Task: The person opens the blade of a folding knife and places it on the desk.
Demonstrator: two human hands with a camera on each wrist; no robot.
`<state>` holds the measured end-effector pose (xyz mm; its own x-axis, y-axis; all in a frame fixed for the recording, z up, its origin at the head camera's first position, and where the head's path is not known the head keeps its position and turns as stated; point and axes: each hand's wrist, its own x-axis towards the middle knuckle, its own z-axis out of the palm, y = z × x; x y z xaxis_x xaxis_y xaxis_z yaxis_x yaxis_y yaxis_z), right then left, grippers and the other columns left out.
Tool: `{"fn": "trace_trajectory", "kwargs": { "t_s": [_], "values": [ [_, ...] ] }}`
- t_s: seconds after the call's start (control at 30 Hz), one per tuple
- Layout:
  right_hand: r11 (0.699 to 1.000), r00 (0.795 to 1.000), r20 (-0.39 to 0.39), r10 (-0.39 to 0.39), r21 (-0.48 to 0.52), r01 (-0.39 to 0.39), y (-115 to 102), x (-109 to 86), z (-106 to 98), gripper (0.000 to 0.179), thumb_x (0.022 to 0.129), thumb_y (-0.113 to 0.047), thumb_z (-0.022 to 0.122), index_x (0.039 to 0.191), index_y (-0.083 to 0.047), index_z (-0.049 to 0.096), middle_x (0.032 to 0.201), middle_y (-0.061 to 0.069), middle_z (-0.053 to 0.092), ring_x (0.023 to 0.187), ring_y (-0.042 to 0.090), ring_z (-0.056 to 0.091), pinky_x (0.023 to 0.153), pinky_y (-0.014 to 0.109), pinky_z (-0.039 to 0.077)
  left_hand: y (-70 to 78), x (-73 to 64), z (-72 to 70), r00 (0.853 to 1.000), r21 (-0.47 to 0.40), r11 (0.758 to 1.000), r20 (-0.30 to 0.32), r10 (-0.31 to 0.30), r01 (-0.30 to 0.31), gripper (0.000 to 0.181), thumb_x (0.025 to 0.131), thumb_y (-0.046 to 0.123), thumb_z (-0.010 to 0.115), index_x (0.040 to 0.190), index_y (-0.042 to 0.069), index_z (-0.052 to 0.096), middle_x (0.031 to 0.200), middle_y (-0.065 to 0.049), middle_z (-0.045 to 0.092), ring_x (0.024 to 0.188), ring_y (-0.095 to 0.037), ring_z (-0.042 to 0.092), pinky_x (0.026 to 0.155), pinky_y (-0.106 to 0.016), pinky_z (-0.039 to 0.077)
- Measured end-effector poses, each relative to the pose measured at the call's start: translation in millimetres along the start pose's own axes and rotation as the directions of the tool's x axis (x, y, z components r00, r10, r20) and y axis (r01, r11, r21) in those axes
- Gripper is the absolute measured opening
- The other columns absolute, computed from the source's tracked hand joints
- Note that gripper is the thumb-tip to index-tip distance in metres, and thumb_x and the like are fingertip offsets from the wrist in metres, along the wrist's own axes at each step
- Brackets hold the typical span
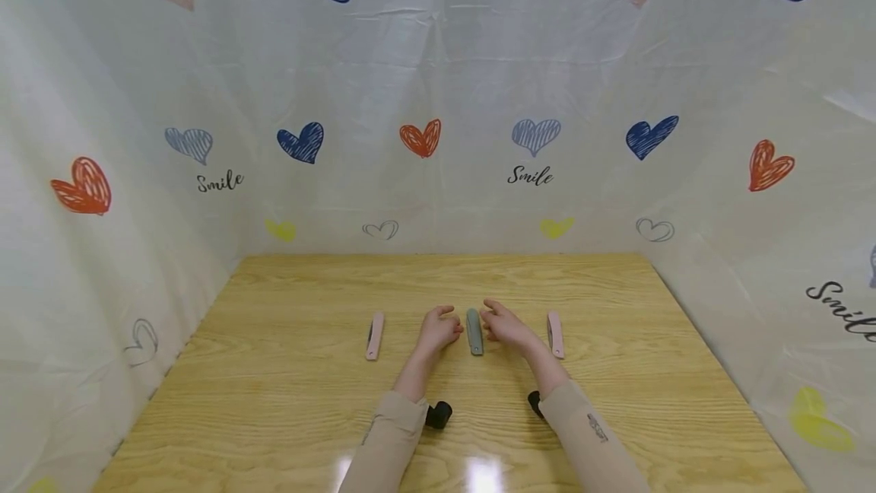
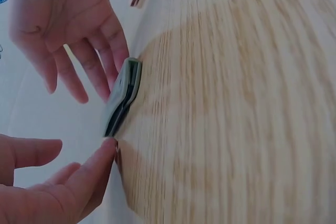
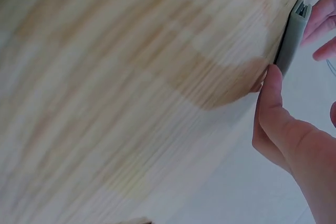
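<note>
A slim grey-green closed folding tool (image 1: 474, 332) lies on the table between both hands, a dark slot along one side and a small hole at its near end. My left hand (image 1: 439, 328) is just left of it with loosely bent fingers; in the left wrist view its fingertips (image 2: 109, 143) come right up to the tool (image 2: 122, 95). On the other side, my right hand (image 1: 506, 326) has its fingers relaxed and apart. The right wrist view has a fingertip (image 3: 273, 74) of that hand right at the tool's edge (image 3: 293, 32). Neither hand grips it.
Two similar pink folded tools flank the hands, one to the left (image 1: 374, 335) and one to the right (image 1: 555, 335) near the right forearm. They lie on a wood-grain table (image 1: 287, 402). White curtains (image 1: 479, 82) printed with hearts rise behind and beside it.
</note>
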<state>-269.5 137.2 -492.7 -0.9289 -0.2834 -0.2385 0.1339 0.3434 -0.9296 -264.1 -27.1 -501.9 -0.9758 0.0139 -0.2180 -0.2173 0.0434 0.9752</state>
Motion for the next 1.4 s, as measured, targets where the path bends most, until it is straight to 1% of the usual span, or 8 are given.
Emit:
{"fn": "trace_trajectory", "kwargs": {
  "t_s": [0.17, 0.43, 0.6, 0.73, 0.93, 1.0, 1.17, 1.4],
  "values": [
    [0.993, 0.999, 0.017, 0.041, 0.109, -0.043, -2.2, 3.4, 3.8, 0.054, 0.106, -0.013, 0.035, 0.152, 0.007, 0.016, 0.151, 0.032, 0.029, 0.131, 0.041, 0.042, 0.104, 0.048, 0.044, -0.5, 0.7, 1.1, 0.999, -0.053, 0.998, 0.030, -0.030, 0.032, 0.044, 0.091, -0.009, 0.049, 0.134, -0.015, 0.045, 0.113, -0.032, 0.063, 0.093, -0.029, 0.066, 0.079, -0.036, 0.058],
    [0.960, 0.993, -0.031, 0.110, 0.261, -0.098, -4.7, 6.9, 6.7, 0.053, 0.104, -0.008, 0.040, 0.150, 0.011, 0.020, 0.144, 0.033, 0.037, 0.125, 0.041, 0.048, 0.104, 0.048, 0.045, -4.7, 2.7, 3.7, 0.999, -0.053, 0.998, 0.041, -0.034, 0.036, 0.049, 0.087, -0.009, 0.053, 0.135, -0.012, 0.046, 0.107, -0.027, 0.063, 0.090, -0.025, 0.064, 0.079, -0.037, 0.058],
    [0.960, 0.991, -0.061, 0.123, 0.259, -0.104, -3.9, 7.0, 7.1, 0.052, 0.103, -0.007, 0.042, 0.149, 0.010, 0.024, 0.140, 0.031, 0.043, 0.115, 0.035, 0.055, 0.100, 0.046, 0.048, -8.4, 3.7, 4.3, 0.999, -0.034, 0.999, 0.031, -0.022, 0.023, 0.045, 0.088, -0.007, 0.056, 0.133, -0.011, 0.051, 0.108, -0.025, 0.065, 0.089, -0.022, 0.064, 0.079, -0.036, 0.058],
    [0.960, 0.991, -0.062, 0.118, 0.262, -0.098, -3.8, 6.4, 8.4, 0.052, 0.102, -0.005, 0.044, 0.148, 0.011, 0.025, 0.134, 0.031, 0.048, 0.108, 0.031, 0.058, 0.099, 0.046, 0.048, -8.2, 1.8, 4.1, 1.000, -0.042, 0.999, 0.005, 0.001, -0.001, 0.041, 0.088, -0.008, 0.057, 0.129, -0.012, 0.054, 0.108, -0.028, 0.065, 0.091, -0.027, 0.067, 0.080, -0.038, 0.058],
    [0.957, 0.995, -0.043, 0.092, 0.279, -0.076, -3.3, 5.5, 10.6, 0.051, 0.099, 0.000, 0.046, 0.145, 0.014, 0.028, 0.129, 0.033, 0.052, 0.113, 0.033, 0.058, 0.103, 0.047, 0.046, -7.2, -1.0, 3.9, 0.999, -0.082, 0.996, 0.029, 0.026, -0.024, 0.044, 0.088, -0.011, 0.057, 0.131, -0.018, 0.048, 0.117, -0.035, 0.060, 0.101, -0.039, 0.066, 0.083, -0.044, 0.058],
    [0.957, 0.996, -0.041, 0.085, 0.282, -0.070, -3.6, 4.7, 11.4, 0.049, 0.098, 0.002, 0.046, 0.143, 0.015, 0.030, 0.128, 0.034, 0.053, 0.113, 0.032, 0.058, 0.102, 0.048, 0.046, -7.7, -0.8, 4.1, 0.999, -0.071, 0.997, 0.037, 0.029, -0.027, 0.045, 0.087, -0.011, 0.057, 0.131, -0.018, 0.048, 0.117, -0.035, 0.061, 0.099, -0.036, 0.067, 0.083, -0.043, 0.058],
    [0.967, 0.999, -0.029, 0.044, 0.251, -0.036, -6.4, 2.1, 13.7, 0.046, 0.097, 0.003, 0.048, 0.140, 0.015, 0.037, 0.126, 0.032, 0.054, 0.107, 0.027, 0.059, 0.098, 0.046, 0.050, -9.1, 0.1, 3.3, 0.998, -0.052, 0.998, 0.035, 0.046, -0.044, 0.038, 0.086, -0.013, 0.058, 0.124, -0.016, 0.056, 0.104, -0.028, 0.066, 0.086, -0.024, 0.068, 0.077, -0.036, 0.059],
    [0.982, 0.999, -0.043, -0.006, 0.188, 0.014, -9.6, -0.4, 15.4, 0.045, 0.097, 0.001, 0.050, 0.140, 0.010, 0.042, 0.125, 0.030, 0.055, 0.102, 0.026, 0.061, 0.091, 0.043, 0.054, -5.7, -4.4, -2.5, 0.995, -0.066, 0.995, 0.067, 0.080, -0.075, 0.036, 0.086, -0.010, 0.062, 0.122, -0.014, 0.059, 0.101, -0.026, 0.068, 0.082, -0.022, 0.068, 0.073, -0.036, 0.060]
  ]
}}
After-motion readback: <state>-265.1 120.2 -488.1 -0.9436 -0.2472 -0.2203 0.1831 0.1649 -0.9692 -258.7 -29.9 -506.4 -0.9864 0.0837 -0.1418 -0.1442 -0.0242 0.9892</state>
